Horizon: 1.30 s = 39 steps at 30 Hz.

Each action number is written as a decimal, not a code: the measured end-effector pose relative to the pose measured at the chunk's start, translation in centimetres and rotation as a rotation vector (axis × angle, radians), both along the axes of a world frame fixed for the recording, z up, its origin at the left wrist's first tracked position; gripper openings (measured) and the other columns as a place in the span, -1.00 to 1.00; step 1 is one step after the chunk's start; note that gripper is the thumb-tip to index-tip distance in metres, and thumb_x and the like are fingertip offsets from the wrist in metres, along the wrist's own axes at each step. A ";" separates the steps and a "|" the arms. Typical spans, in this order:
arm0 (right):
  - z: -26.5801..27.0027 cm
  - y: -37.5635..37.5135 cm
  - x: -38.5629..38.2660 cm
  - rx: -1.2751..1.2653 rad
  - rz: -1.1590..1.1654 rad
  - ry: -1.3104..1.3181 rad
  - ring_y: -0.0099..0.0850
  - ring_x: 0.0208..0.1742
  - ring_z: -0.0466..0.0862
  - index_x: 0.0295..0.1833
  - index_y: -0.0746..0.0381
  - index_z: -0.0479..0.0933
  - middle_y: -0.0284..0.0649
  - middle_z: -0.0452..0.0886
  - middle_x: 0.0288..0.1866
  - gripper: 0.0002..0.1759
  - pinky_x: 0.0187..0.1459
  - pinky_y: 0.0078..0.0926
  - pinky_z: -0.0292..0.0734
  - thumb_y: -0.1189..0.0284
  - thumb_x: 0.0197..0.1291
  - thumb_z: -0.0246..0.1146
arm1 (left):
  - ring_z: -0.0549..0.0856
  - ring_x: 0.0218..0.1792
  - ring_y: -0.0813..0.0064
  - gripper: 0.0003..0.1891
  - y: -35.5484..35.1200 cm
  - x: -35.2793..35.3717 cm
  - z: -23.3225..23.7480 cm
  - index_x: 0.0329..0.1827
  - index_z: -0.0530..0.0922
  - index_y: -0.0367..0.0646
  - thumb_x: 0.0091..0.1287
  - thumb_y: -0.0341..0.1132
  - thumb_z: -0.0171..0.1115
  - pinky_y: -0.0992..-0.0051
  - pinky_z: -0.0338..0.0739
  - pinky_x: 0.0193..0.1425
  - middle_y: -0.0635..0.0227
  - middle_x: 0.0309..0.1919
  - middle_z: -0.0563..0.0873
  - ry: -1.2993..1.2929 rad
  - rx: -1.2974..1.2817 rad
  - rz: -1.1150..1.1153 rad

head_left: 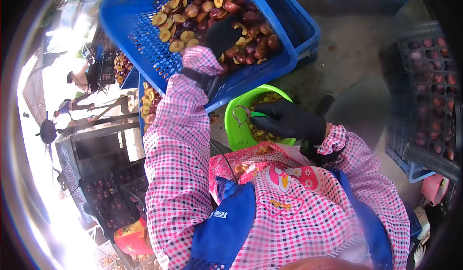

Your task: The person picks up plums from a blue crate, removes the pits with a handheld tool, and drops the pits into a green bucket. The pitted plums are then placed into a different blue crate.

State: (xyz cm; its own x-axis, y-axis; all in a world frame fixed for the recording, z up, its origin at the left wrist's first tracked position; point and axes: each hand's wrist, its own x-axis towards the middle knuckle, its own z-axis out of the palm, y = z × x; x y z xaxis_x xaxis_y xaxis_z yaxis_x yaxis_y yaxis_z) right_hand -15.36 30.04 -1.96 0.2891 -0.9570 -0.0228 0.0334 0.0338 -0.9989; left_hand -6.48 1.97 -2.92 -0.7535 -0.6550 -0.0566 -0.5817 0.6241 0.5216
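Note:
My left hand (224,36), in a black glove, reaches into a blue plastic basket (137,38) among plums (193,11). Many of these are cut in half, with yellow flesh showing. The fingers of that hand blur into a dark shape, so whether they hold a plum is hidden. My right hand (292,120), also black-gloved, is closed on the green handle of a pitting tool (243,114) with a metal loop at its end. It hovers over a bright green bucket (235,131) that holds yellowish-brown plum scraps (263,136).
The blue basket rests on another blue crate (304,33). At right stands a dark tray (429,91) of plums in rows, above a blue crate (410,168). Further crates of plums (149,108), a red bag (132,237) and people in the distance lie to the left.

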 end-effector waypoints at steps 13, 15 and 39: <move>1.0 -1.0 -0.6 -0.037 -0.237 0.021 -0.17 -0.10 0.66 -0.01 0.31 0.57 -0.02 0.64 -0.14 -0.66 -0.03 -0.32 0.51 0.24 0.32 0.20 | 0.70 -0.04 0.14 -0.61 -0.9 2.2 -6.5 0.15 0.52 -0.07 0.26 -0.23 0.15 0.18 0.60 -0.10 0.12 -0.05 0.69 -0.234 -0.427 -0.148; 1.0 -1.2 -0.7 0.078 -0.351 -0.066 -0.16 -0.22 0.66 -0.08 0.28 0.57 -0.02 0.63 -0.26 -0.68 -0.14 -0.30 0.51 0.22 0.33 0.19 | 0.70 -0.04 0.13 -0.62 -1.5 2.3 -6.5 0.09 0.57 -0.11 0.23 -0.19 0.21 0.20 0.60 -0.09 0.14 -0.06 0.70 -0.288 -0.391 -0.151; -0.2 -1.4 0.4 -0.222 -0.459 0.195 -0.04 -0.32 0.63 -0.12 0.28 0.56 0.01 0.62 -0.35 -0.72 -0.28 -0.21 0.46 0.25 0.33 0.19 | 0.65 -0.18 0.57 -0.35 16.8 6.0 3.5 -0.01 0.55 -0.24 0.44 0.25 -0.15 0.52 0.55 -0.02 0.36 -0.22 0.68 0.762 0.884 0.364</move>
